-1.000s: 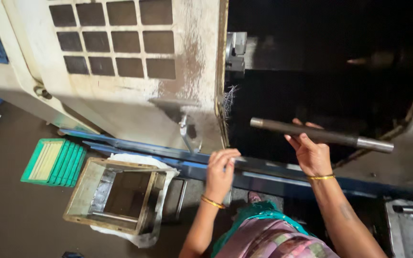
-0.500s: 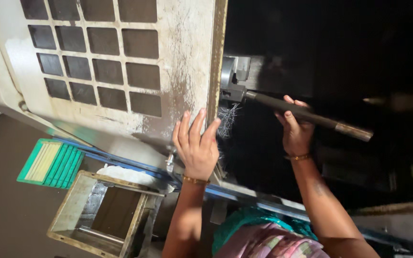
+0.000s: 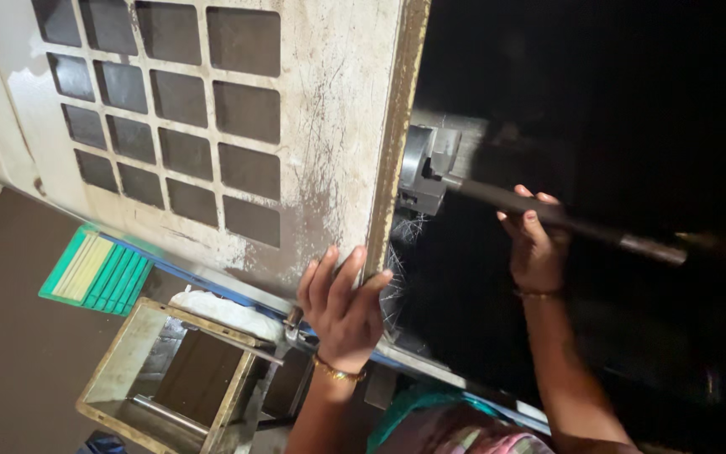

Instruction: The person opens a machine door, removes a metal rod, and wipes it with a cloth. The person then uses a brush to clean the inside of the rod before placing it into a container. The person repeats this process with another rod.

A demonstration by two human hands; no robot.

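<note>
My right hand (image 3: 533, 240) grips a long dark metal bar (image 3: 565, 220) inside the dark machine opening. The bar's left end meets a grey metal chuck (image 3: 424, 171) at the edge of the opening. My left hand (image 3: 342, 303) rests flat with spread fingers on the lower edge of the worn white machine door (image 3: 321, 126), which has a grid of dark square windows. Both wrists wear thin gold bangles.
A square metal bin (image 3: 140, 378) lined with white cloth stands on the floor below the door. A green slatted mat (image 3: 94, 269) lies left of it. A blue rail (image 3: 464, 382) runs along the machine's base. Metal swarf (image 3: 397, 252) hangs under the chuck.
My right hand has pushed the bar left and up until its end sits at the chuck. My left hand rose from the lower rail to the door's edge.
</note>
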